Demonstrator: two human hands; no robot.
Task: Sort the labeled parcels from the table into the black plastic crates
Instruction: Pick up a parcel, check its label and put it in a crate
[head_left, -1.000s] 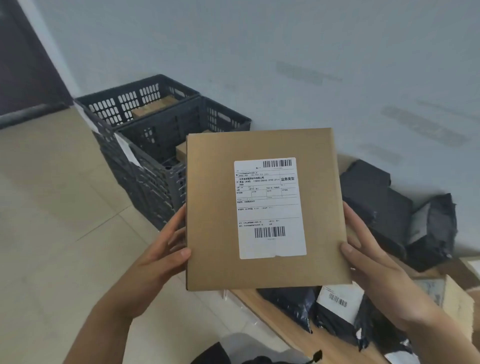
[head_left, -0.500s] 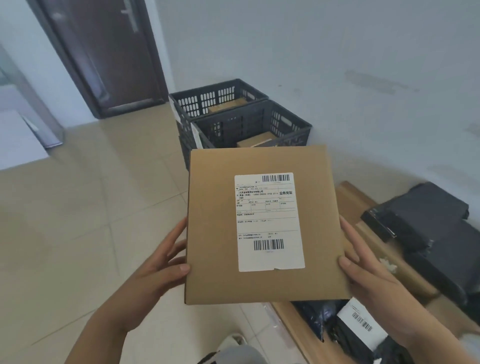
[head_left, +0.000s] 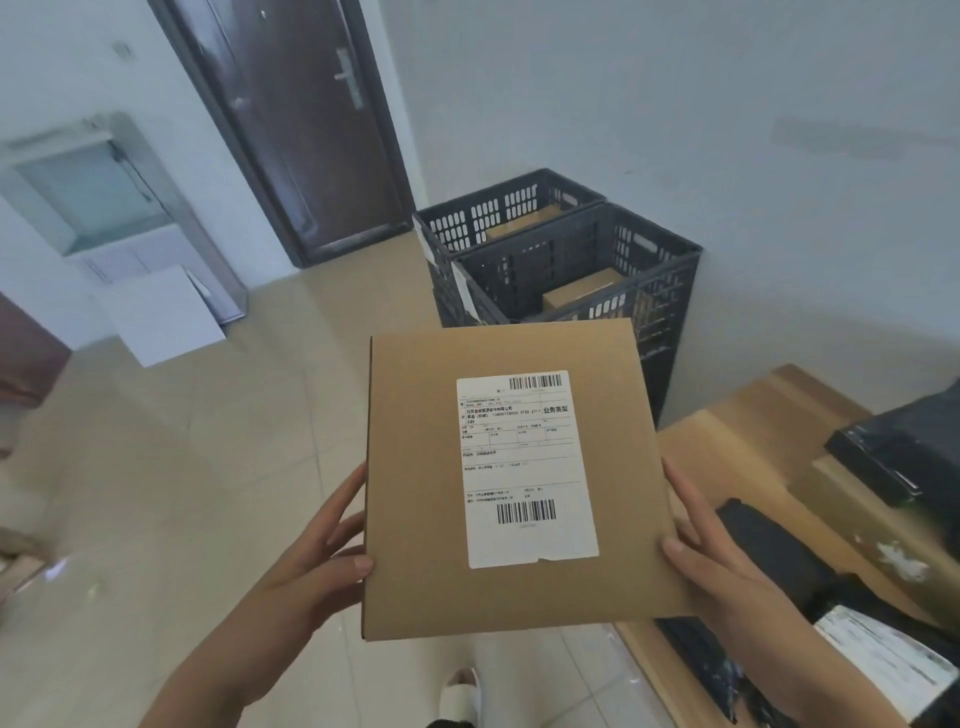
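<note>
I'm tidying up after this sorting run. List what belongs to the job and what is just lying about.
Part of the job:
- cardboard parcel, held by left hand and right hand
- near crate, far crate, a brown box in each
- black parcels on the table

Lying about:
- white boards on the floor
- door

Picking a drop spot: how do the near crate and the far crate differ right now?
The near crate sits closer to the held parcel, which hides its front edge; the far crate shows in full, nearer the door. The near crate's box shows more than the far crate's box. Both are black, slotted, each holding a brown box.
</note>
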